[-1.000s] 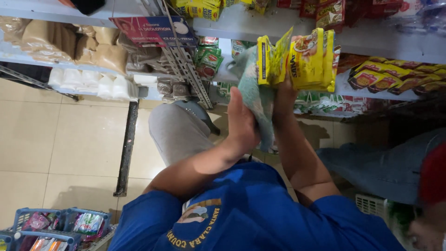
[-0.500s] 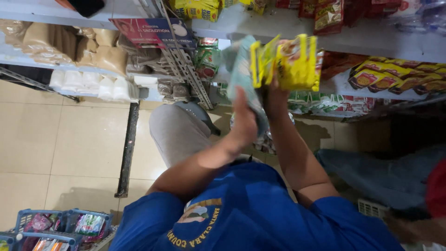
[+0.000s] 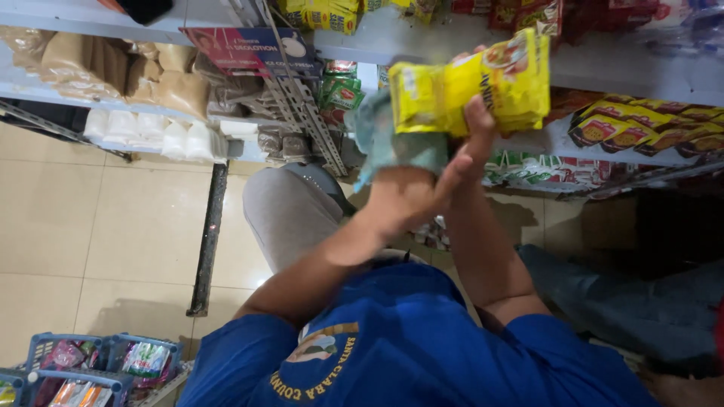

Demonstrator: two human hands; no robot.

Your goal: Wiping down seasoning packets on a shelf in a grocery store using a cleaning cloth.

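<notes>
My right hand (image 3: 477, 130) is raised to the shelf and grips a stack of yellow snack packets (image 3: 471, 84), holding them up in front of the white shelf edge (image 3: 603, 64). My left hand (image 3: 406, 197) is just below and left of it, closed on a crumpled teal cloth (image 3: 381, 139) that presses against the left end of the packets. The two hands touch at the wrist. My grey trouser knee (image 3: 286, 211) and blue shirt (image 3: 407, 339) fill the lower part of the view.
Shelves carry brown bags (image 3: 75, 60), white packets (image 3: 151, 139), green packets (image 3: 339, 94) and red-yellow packets (image 3: 641, 124). A blue basket (image 3: 98, 365) of goods stands at bottom left on the tiled floor. Another person's jeans (image 3: 648, 301) are at the right.
The yellow packets have risen slightly and tipped more level. My left hand with the cloth has come up closer under them, against my right wrist.
</notes>
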